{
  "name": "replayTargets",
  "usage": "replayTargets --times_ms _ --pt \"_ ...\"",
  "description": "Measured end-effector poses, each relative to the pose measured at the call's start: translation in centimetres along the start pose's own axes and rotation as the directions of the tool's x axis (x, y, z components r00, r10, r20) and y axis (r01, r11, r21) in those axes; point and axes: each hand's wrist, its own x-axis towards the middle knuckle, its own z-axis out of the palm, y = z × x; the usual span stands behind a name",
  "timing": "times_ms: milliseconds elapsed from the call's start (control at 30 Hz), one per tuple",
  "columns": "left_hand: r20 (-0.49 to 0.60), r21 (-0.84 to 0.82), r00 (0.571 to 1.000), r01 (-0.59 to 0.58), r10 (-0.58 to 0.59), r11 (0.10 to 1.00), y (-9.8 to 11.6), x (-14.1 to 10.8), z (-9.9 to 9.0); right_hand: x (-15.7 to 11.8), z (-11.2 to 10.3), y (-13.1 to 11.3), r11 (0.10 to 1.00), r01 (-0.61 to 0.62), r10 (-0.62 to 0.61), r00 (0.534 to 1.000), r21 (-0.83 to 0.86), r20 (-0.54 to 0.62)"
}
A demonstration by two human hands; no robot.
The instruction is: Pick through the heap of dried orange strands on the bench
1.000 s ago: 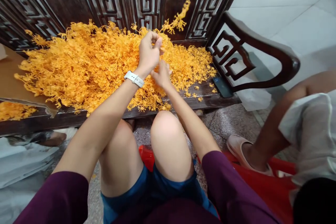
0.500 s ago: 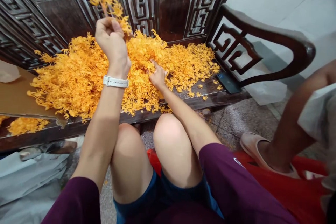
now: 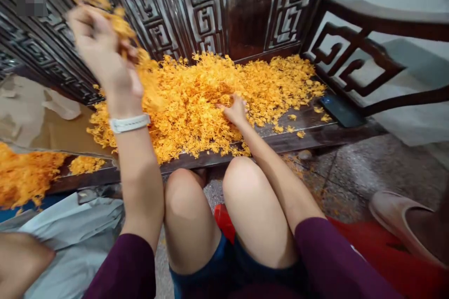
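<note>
My left hand [image 3: 96, 42], blurred and with a white watch band at its wrist, is raised at the upper left. Its fingers are closed on a bunch of orange flower-like pieces [image 3: 121, 23]; these trail above and beside the hand. Below spreads a large heap of the same frilly orange pieces [image 3: 189, 107] on a dark wooden bench [image 3: 280, 142]. At the heap's front right, my right hand [image 3: 236, 111] touches the pieces with thumb and finger apart. Whether a piece lies at its fingertips is too small to tell.
A cardboard sheet [image 3: 63, 126] divides off another orange pile [image 3: 28, 173] at left. A phone [image 3: 342, 111] lies by the carved armrest [image 3: 365, 58]. Another person's knee [image 3: 21, 261] is at lower left, and someone's shoe [image 3: 400, 219] at right.
My view has shifted left. My left hand has moved left with its bunch, now over the heap's left end. My right hand stays at the heap, its fingers more bent.
</note>
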Motion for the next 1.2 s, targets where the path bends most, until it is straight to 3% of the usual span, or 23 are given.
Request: replayTargets --times_ms 67,133,200,333,400,467,533,633,700,833,1033,1200 --pt "-0.028 -0.076 1.0 -0.004 0.002 0.997 -1.0 -2.9 1.3 -1.1 -1.2 -0.3 0.995 -0.077 0.082 0.993 0.066 -0.087" --pt "0.106 -0.06 0.992 0.07 -0.063 0.996 -1.5 -5.7 3.2 -2.3 -2.7 -0.5 0.975 -0.114 0.149 0.973 0.193 -0.178" --pt "0.254 -0.012 0.959 0.132 -0.124 0.991 -1.6 -8.0 5.1 -3.4 -4.5 -1.2 0.913 -0.085 0.174 0.965 0.398 -0.194" --pt "0.462 0.017 0.869 0.194 -0.18 0.981 -0.8 -10.8 7.9 -5.4 -7.9 -4.1 0.604 -0.025 0.047 0.999 0.796 -0.003" --pt "0.556 0.033 0.808 0.213 -0.195 0.976 -0.5 -11.6 8.7 -6.2 -8.9 -5.8 0.437 -0.072 0.023 0.997 0.896 0.068" --pt "0.645 0.093 0.733 0.207 -0.218 0.974 -0.2 -12.0 9.1 -6.7 -9.4 -6.8 0.335 -0.139 0.007 0.989 0.932 0.145" --pt "0.7 0.168 0.674 0.166 -0.236 0.972 0.0 -12.2 9.3 -7.0 -9.5 -7.2 0.308 -0.167 0.002 0.985 0.937 0.175" --pt "0.714 0.285 0.648 0.078 -0.266 0.955 0.0 -12.5 9.4 -7.1 -9.1 -6.7 0.337 -0.109 0.043 0.994 0.935 0.101" --pt "0.693 0.346 0.669 0.018 -0.269 0.938 -0.3 -12.7 9.5 -7.0 -8.7 -6.1 0.359 -0.067 0.066 0.997 0.931 0.046" --pt "0.609 0.371 0.771 -0.068 -0.188 0.926 -1.4 -12.8 9.7 -6.6 -7.8 -5.4 0.363 -0.036 0.089 0.996 0.931 0.004" --pt "0.322 0.345 0.922 0.096 -0.214 0.934 -2.4 -12.7 10.0 -6.3 -7.1 -5.2 0.399 0.099 0.048 0.991 0.912 -0.128" --pt "0.157 0.339 0.962 0.158 -0.222 0.927 -3.5 -12.1 9.7 -6.8 -7.2 -5.7 0.527 0.206 -0.065 0.977 0.825 -0.203"
